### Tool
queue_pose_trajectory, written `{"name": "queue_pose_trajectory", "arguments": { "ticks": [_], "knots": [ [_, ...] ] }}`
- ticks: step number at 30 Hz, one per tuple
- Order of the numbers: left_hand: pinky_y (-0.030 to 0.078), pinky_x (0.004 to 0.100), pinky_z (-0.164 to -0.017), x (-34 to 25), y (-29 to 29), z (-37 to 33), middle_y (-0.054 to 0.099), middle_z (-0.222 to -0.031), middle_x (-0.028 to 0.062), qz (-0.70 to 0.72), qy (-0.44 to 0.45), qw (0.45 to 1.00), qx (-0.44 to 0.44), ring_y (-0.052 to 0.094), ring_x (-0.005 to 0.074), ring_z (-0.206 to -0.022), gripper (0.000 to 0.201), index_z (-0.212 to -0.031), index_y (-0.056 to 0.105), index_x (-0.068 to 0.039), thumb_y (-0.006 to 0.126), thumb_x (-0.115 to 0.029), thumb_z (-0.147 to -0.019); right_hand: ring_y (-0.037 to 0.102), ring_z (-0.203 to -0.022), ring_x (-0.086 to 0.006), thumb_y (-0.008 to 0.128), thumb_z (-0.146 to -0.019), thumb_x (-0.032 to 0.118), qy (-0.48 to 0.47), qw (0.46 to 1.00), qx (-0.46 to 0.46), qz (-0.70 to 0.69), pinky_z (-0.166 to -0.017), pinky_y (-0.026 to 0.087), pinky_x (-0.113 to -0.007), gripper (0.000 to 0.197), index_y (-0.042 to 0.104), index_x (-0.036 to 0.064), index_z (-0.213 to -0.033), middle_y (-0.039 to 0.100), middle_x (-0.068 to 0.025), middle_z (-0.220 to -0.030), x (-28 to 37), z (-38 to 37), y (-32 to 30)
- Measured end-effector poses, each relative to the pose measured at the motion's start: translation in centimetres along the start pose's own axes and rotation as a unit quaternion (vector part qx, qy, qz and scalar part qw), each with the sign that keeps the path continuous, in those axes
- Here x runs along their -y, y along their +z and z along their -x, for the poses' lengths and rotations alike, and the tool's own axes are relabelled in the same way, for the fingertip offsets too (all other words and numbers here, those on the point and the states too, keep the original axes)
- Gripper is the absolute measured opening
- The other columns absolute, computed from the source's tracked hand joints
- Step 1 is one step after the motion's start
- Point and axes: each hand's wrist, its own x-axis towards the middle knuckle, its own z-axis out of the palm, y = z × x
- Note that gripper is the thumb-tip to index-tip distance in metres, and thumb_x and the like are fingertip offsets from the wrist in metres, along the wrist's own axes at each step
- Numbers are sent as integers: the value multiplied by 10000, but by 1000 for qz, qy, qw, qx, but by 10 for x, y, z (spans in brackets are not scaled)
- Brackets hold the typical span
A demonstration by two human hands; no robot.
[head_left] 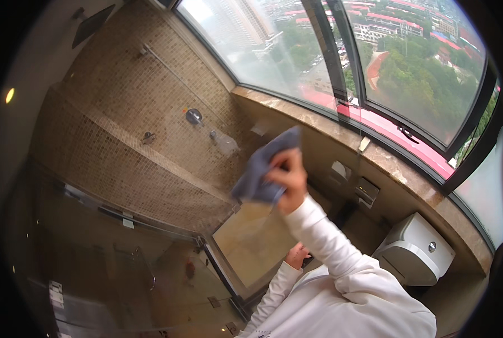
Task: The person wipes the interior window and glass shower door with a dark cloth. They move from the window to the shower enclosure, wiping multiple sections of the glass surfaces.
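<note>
My right hand is raised in the middle of the head view, its fingers closed on a blue-grey cloth. Part of the cloth hangs loose to the left of the fingers, and both are slightly blurred. Whether the cloth touches clear glass in front of it cannot be made out. Lower down, near my body, is my left hand, its fingers partly spread with nothing visible in them. White sleeves cover both of my forearms.
Beyond the cloth, a tiled shower wall carries a round valve. A marble sill runs under the windows. To the right stands a white toilet; at lower left is a glass door.
</note>
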Motion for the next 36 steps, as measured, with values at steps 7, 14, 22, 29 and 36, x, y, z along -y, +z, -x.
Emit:
{"name": "queue_pose_trajectory", "arguments": {
  "ticks": [7,14,22,29,36],
  "knots": [
    [481,234,-720,-36,-46,95,632,-1044,24,72,-86,983,-142,586,92,-883,247,-1115,581,-102,482,-244,-938,542,-760,-84,497,-917,238,209,922,-253,-204,-708,433,-211,211,598,53,-925,596,-15,-854,-139,-15,-88],
    [493,226,-680,-11,-85,144,640,-1009,45,120,49,985,-117,603,105,-849,255,-1109,578,-88,507,-251,-926,452,-789,-247,630,-567,23,96,989,107,30,-756,360,-340,215,655,82,-772,440,-95,-862,83,179,80],
    [487,245,-706,-53,-90,173,640,-1013,50,25,-31,989,-142,600,116,-862,230,-1087,585,-79,492,-208,-920,520,-678,-113,442,-786,-10,225,936,-200,-181,-647,426,-225,138,559,27,-849,550,-33,-729,-44,12,-9],
    [478,240,-709,-57,-55,120,644,-1004,41,19,-37,995,-87,601,111,-858,220,-1078,586,-73,492,-202,-927,455,-831,-128,454,-948,223,293,870,-351,-182,-790,379,-259,192,496,42,-997,492,-15,-885,-154,211,27],
    [481,259,-739,-88,-34,64,638,-1017,69,-7,-11,994,-110,605,133,-875,253,-1085,578,-60,464,-223,-929,542,-690,-192,506,-822,189,515,695,-427,-263,-675,457,-309,153,580,66,-771,605,-74,-790,-195,164,-82]
  ]
}}
